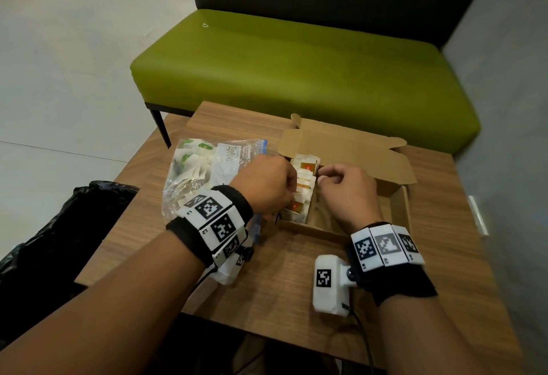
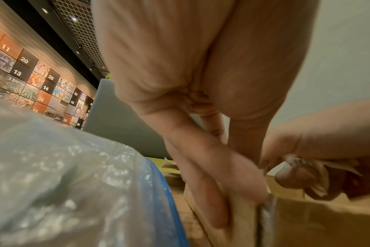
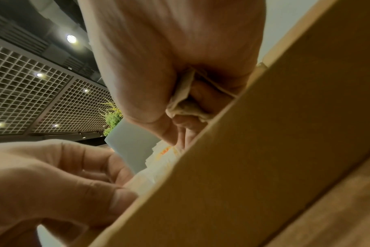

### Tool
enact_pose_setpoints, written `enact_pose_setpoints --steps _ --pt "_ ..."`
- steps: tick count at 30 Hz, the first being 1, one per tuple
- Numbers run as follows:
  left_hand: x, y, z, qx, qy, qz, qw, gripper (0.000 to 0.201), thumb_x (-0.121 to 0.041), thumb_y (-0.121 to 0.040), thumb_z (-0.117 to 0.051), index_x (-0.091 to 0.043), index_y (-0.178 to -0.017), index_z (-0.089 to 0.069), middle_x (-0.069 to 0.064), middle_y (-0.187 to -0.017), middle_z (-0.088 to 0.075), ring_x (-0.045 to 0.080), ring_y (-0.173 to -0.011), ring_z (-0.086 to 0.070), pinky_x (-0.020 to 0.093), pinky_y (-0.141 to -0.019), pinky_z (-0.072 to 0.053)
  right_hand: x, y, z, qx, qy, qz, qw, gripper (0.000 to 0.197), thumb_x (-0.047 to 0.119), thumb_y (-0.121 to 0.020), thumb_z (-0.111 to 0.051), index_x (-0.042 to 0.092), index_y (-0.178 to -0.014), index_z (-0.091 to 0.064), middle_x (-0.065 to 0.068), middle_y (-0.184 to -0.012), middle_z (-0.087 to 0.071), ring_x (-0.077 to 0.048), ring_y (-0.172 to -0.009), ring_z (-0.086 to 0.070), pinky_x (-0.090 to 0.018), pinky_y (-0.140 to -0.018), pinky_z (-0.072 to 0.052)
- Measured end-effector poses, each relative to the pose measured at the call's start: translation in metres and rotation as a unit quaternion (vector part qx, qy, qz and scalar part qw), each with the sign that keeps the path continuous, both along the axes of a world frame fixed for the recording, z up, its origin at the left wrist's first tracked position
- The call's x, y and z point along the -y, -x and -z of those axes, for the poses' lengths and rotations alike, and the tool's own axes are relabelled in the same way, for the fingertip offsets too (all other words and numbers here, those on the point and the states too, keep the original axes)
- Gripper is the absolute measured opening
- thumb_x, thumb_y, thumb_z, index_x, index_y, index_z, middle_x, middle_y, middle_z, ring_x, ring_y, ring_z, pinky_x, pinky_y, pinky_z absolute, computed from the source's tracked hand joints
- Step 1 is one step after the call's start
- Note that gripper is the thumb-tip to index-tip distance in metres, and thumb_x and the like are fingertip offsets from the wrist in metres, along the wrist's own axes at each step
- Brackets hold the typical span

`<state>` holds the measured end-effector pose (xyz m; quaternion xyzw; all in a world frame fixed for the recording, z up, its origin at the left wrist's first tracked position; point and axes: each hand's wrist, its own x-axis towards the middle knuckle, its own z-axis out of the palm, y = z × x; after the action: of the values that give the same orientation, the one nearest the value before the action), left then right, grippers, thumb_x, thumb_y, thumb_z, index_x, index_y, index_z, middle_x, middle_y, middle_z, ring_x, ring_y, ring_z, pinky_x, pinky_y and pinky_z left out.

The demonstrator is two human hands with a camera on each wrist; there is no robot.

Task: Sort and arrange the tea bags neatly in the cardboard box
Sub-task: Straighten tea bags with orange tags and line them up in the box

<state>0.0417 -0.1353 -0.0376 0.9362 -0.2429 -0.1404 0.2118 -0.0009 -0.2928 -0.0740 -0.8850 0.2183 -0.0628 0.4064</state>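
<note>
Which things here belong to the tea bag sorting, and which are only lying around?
Belong to the job:
cardboard box
tea bags standing in the box
plastic bag with more tea bags
left hand
right hand, holding a tea bag

Lying about:
green bench
black bag
wooden table

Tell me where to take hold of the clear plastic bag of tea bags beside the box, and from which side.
Judging by how it lies, grip the plastic bag at its blue zip edge, the stiffest part, which faces the cardboard box. Come from above on that box side with the left hand, already next to it. The crinkled, bulging body would probably slip or crush the tea bags inside.
</note>
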Motion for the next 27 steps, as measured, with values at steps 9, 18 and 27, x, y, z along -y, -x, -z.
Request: enact_pose_setpoints --steps 9,18,27 --pt "0.002 -0.003 -0.003 0.057 -0.014 -0.014 0.998 0.018 -0.04 -0.082 -0.074 -0.025 -0.086 -0.067 -0.004 -0.101 -0.054 0.015 -0.09 -0.054 0.027 -0.071 -0.047 0.007 -0.003 -0.017 0.06 -0.327 0.113 0.936 0.054 0.051 -0.107 -0.03 0.016 -0.097 -0.069 -0.001 -0.083 -0.073 -0.01 -0.05 -0.047 -0.026 -0.051 -0.039" --pt "0.022 0.015 -0.018 -0.014 0.163 0.045 0.985 0.033 -0.05 -0.079 -0.076 -0.022 -0.093 -0.063 -0.01 -0.086 -0.068 -0.003 -0.065 -0.059 0.019 -0.062 -0.049 0.001 0.001 -0.031 0.078 -0.579 0.113 0.804 0.062 0.059 -0.104 -0.028 0.01 -0.108 -0.064 -0.008 -0.085 -0.063 -0.019 -0.067 -0.059 -0.031 -0.061 -0.049" --pt "0.022 0.011 -0.011 0.088 0.172 0.08 0.978 0.032 -0.032 -0.084 -0.075 -0.023 -0.115 -0.069 -0.006 -0.096 -0.054 -0.001 -0.071 -0.05 0.024 -0.073 -0.043 -0.003 0.009 -0.037 0.068 -0.622 0.031 0.78 0.059 0.056 -0.105 -0.032 0.011 -0.134 -0.055 -0.01 -0.098 -0.066 -0.024 -0.086 -0.066 -0.036 -0.066 -0.055"
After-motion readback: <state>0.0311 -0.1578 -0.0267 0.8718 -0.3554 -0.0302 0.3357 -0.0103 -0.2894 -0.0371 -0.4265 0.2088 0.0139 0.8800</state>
